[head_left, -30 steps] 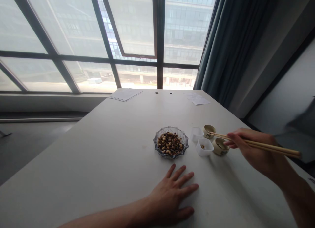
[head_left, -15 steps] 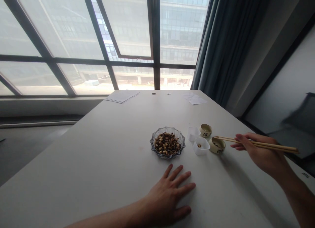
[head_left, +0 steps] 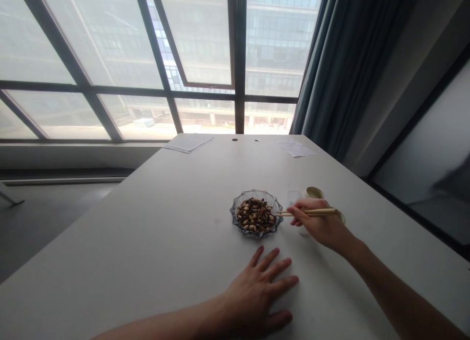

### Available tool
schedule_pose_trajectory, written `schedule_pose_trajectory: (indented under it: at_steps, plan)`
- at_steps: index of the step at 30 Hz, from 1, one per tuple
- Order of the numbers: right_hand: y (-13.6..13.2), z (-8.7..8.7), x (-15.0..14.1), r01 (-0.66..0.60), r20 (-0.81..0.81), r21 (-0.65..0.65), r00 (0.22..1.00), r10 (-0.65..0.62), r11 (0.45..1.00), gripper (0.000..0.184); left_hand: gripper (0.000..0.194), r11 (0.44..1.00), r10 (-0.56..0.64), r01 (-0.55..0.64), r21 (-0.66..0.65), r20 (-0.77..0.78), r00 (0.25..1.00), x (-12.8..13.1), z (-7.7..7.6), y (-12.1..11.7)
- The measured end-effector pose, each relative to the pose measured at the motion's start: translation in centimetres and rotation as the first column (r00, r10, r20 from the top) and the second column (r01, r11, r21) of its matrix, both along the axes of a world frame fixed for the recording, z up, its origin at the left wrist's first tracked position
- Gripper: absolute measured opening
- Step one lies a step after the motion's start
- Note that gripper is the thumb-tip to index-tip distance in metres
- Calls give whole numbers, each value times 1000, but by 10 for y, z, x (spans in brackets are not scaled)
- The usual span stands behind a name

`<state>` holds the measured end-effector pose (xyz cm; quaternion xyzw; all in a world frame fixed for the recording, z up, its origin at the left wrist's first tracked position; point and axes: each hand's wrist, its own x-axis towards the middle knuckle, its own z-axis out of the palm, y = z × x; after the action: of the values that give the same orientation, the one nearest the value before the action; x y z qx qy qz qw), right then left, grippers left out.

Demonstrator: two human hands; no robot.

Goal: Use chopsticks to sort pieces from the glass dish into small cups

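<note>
Lying heaped in a glass bowl (head_left: 253, 234) on the white table (head_left: 147, 242) are nuts and seeds (head_left: 256, 215). Chopsticks (head_left: 320, 211) are reaching over its right edge, the right hand (head_left: 321, 226) gripping them. Beyond, a plastic cup (head_left: 293, 196) and a round cup (head_left: 315, 192) are standing partly hidden, contents unclear. The left hand (head_left: 255, 292) is resting flat, fingers spread wide.

Left hand (head_left: 253, 292) lies palm down, fingers (head_left: 279, 268) splayed, left forearm (head_left: 176, 316) slanting from lower left; right hand (head_left: 321, 225) angles inward, fingers (head_left: 295, 212) pinched, right forearm (head_left: 389, 291) stretching from lower right.
</note>
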<state>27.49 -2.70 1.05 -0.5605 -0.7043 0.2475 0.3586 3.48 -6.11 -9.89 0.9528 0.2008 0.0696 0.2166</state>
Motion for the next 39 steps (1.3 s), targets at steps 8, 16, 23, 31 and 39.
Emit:
schedule_pose_trajectory:
  at_steps: [8,16,23,31,39]
  plan:
    - [16,-15,-3,-73,42,-34,996,75,997,37,67,1000,-7,7,17,4,1000,1,-1,0]
    - [13,-18,-6,-36,11,0,999,36,999,43,66,1000,7,-7,8,3,1000,0,0,-1]
    - [4,-3,-2,27,49,62,998,-30,998,42,67,1000,0,0,15,5,1000,-1,0,0]
    - [7,-10,-2,-26,19,-2,999,26,1000,37,66,1000,2,-2,-17,1,1000,0,2,0]
    - [12,-7,-3,-41,60,118,998,34,992,37,65,1000,1,-1,-2,4,1000,0,1,0]
